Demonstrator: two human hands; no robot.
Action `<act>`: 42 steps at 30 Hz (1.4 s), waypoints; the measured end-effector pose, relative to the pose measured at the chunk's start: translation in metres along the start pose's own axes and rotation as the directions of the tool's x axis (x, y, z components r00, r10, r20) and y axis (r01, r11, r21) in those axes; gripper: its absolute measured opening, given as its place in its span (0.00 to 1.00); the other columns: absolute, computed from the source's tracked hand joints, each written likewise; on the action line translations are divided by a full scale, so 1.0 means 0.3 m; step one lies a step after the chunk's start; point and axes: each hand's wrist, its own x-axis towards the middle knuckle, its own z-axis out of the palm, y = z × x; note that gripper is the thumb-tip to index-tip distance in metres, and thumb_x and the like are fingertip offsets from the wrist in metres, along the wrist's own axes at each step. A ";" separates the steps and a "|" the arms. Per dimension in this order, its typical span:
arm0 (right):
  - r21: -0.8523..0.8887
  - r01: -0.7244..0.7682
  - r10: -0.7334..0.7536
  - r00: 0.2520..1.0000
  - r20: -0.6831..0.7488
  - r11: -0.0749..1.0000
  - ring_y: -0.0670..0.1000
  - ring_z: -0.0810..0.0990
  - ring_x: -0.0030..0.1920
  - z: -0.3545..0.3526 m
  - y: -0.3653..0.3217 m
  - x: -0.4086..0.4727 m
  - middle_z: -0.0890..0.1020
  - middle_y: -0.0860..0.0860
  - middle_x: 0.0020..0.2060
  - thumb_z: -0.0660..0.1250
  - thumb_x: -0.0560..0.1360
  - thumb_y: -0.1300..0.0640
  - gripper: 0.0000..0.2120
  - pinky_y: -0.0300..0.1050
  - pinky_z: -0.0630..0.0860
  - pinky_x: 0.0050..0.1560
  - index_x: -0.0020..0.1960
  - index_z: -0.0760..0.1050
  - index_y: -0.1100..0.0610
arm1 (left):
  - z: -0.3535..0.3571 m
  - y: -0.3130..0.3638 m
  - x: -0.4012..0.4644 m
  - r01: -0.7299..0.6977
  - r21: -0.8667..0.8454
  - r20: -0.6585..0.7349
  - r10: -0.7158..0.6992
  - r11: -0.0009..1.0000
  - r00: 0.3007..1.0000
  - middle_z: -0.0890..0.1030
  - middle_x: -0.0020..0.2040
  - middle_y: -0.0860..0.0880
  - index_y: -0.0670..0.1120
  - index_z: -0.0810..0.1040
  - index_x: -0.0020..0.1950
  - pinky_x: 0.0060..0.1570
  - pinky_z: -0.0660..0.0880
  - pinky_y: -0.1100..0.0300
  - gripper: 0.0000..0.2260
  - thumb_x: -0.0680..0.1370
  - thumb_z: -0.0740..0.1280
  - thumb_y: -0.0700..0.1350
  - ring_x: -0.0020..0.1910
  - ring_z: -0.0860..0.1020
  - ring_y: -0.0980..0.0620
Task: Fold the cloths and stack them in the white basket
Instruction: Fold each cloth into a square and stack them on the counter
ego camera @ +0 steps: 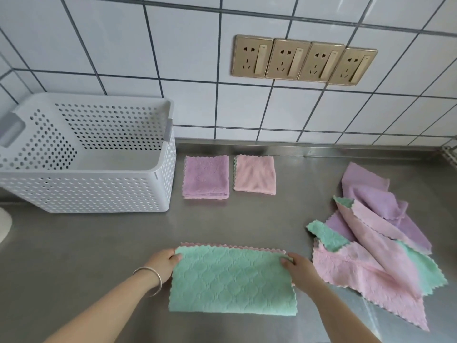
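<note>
Pinching green cloth [232, 280], both hands [300, 269]

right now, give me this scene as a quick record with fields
surface: steel counter
basket: white basket, far left, no cloths seen inside
folded: purple cloth and pink cloth, beside the basket
in work: green cloth, folded once
left hand: pinches its left corner
right hand: pinches its right corner
unfolded: cloth heap, right

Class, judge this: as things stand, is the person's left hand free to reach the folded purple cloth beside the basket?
Probably not yet. The path across the counter to the folded purple cloth looks open, but the left hand is busy pinching the green cloth.
</note>
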 end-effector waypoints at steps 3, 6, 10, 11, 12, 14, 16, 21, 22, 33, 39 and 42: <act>-0.009 0.003 -0.003 1.000 -0.021 1.000 0.56 0.79 0.45 0.006 -0.006 0.004 0.82 0.56 0.44 0.60 0.78 0.53 0.11 0.45 0.72 0.43 0.51 0.77 0.58 | 0.010 -0.006 0.026 0.043 0.043 -0.030 -0.042 0.998 0.999 0.77 0.37 0.46 0.45 0.70 0.36 0.39 0.63 0.58 0.14 0.80 0.57 0.48 0.42 0.75 0.45; 0.010 0.012 -0.012 0.998 -0.056 1.000 0.54 0.78 0.44 0.018 -0.003 0.005 0.81 0.53 0.42 0.60 0.78 0.53 0.11 0.43 0.70 0.41 0.54 0.77 0.57 | 0.021 -0.010 0.045 0.068 0.046 -0.057 -0.066 0.997 0.996 0.80 0.55 0.40 0.38 0.76 0.55 0.50 0.69 0.56 0.15 0.81 0.57 0.48 0.55 0.77 0.42; -0.011 -0.008 0.007 0.996 -0.091 1.000 0.53 0.76 0.42 0.020 -0.007 0.011 0.80 0.52 0.41 0.60 0.78 0.50 0.09 0.43 0.69 0.40 0.49 0.76 0.54 | 0.026 0.009 0.054 0.101 0.111 -0.064 -0.094 0.989 0.994 0.77 0.61 0.38 0.37 0.72 0.63 0.55 0.70 0.56 0.19 0.81 0.56 0.49 0.60 0.75 0.42; -0.026 -0.025 0.022 0.995 -0.097 0.999 0.53 0.76 0.41 0.019 -0.009 0.013 0.79 0.52 0.39 0.60 0.77 0.49 0.10 0.44 0.70 0.40 0.45 0.75 0.54 | 0.026 0.014 0.055 0.107 0.136 -0.063 -0.099 0.985 0.993 0.76 0.62 0.38 0.37 0.72 0.64 0.55 0.69 0.57 0.19 0.81 0.56 0.49 0.61 0.74 0.42; -0.033 -0.041 0.037 0.993 -0.108 0.999 0.54 0.76 0.41 0.019 -0.011 0.015 0.78 0.52 0.38 0.60 0.77 0.48 0.11 0.45 0.71 0.40 0.42 0.73 0.54 | 0.027 0.018 0.057 0.110 0.161 -0.061 -0.102 0.981 0.993 0.76 0.63 0.39 0.38 0.72 0.64 0.54 0.69 0.57 0.19 0.81 0.56 0.49 0.62 0.74 0.42; -0.014 -0.081 0.079 0.989 -0.123 0.997 0.55 0.77 0.42 0.021 -0.013 0.022 0.79 0.52 0.38 0.61 0.76 0.46 0.13 0.47 0.74 0.43 0.40 0.72 0.54 | 0.032 0.020 0.061 0.107 0.201 -0.065 -0.096 0.974 0.993 0.79 0.58 0.39 0.40 0.76 0.55 0.46 0.68 0.58 0.16 0.80 0.57 0.50 0.57 0.76 0.43; -0.002 -0.117 0.115 0.984 -0.136 0.993 0.55 0.77 0.43 0.026 -0.018 0.024 0.79 0.52 0.40 0.62 0.75 0.45 0.13 0.47 0.74 0.44 0.45 0.75 0.55 | 0.035 0.025 0.061 0.123 0.224 -0.070 -0.109 0.967 0.992 0.81 0.53 0.40 0.45 0.73 0.40 0.42 0.67 0.58 0.13 0.79 0.58 0.51 0.53 0.78 0.43; 0.136 -0.128 0.154 0.967 -0.205 0.982 0.56 0.78 0.54 0.035 -0.031 -0.017 0.80 0.54 0.55 0.61 0.75 0.42 0.21 0.44 0.68 0.45 0.61 0.69 0.56 | 0.058 0.025 0.027 0.134 0.085 -0.380 -0.092 0.987 0.921 0.78 0.43 0.44 0.47 0.70 0.40 0.43 0.72 0.54 0.10 0.72 0.68 0.51 0.45 0.77 0.41; 0.163 -0.112 0.149 0.960 -0.238 0.980 0.56 0.78 0.53 0.038 -0.025 -0.036 0.80 0.54 0.54 0.61 0.76 0.43 0.20 0.45 0.69 0.45 0.61 0.68 0.55 | 0.070 0.024 0.018 0.065 0.087 -0.477 -0.016 0.994 0.879 0.76 0.41 0.44 0.46 0.69 0.39 0.41 0.73 0.52 0.12 0.70 0.70 0.49 0.42 0.76 0.40; 0.153 -0.207 0.241 0.937 -0.254 0.966 0.53 0.73 0.58 0.179 0.081 -0.227 0.71 0.52 0.60 0.63 0.73 0.53 0.22 0.49 0.72 0.56 0.65 0.64 0.56 | 0.357 0.149 -0.054 -0.467 0.689 0.114 0.553 0.554 0.825 0.70 0.69 0.54 0.58 0.68 0.66 0.66 0.45 0.39 0.30 0.66 0.57 0.68 0.73 0.55 0.47; -0.046 -0.287 0.266 0.929 -0.257 0.957 0.50 0.74 0.55 0.184 0.073 -0.245 0.74 0.47 0.52 0.61 0.73 0.49 0.14 0.45 0.71 0.55 0.57 0.66 0.51 | 0.382 0.132 -0.041 -0.477 0.666 0.152 0.521 0.574 0.840 0.57 0.75 0.50 0.55 0.53 0.75 0.65 0.47 0.35 0.43 0.64 0.55 0.73 0.72 0.59 0.43; -0.108 -0.307 0.276 0.932 -0.234 0.946 0.50 0.74 0.54 0.178 0.069 -0.245 0.77 0.47 0.52 0.60 0.74 0.47 0.14 0.45 0.71 0.53 0.56 0.70 0.52 | 0.370 0.144 -0.047 -0.504 0.649 0.235 0.480 0.570 0.845 0.57 0.75 0.49 0.55 0.59 0.73 0.65 0.48 0.34 0.41 0.64 0.55 0.73 0.72 0.60 0.43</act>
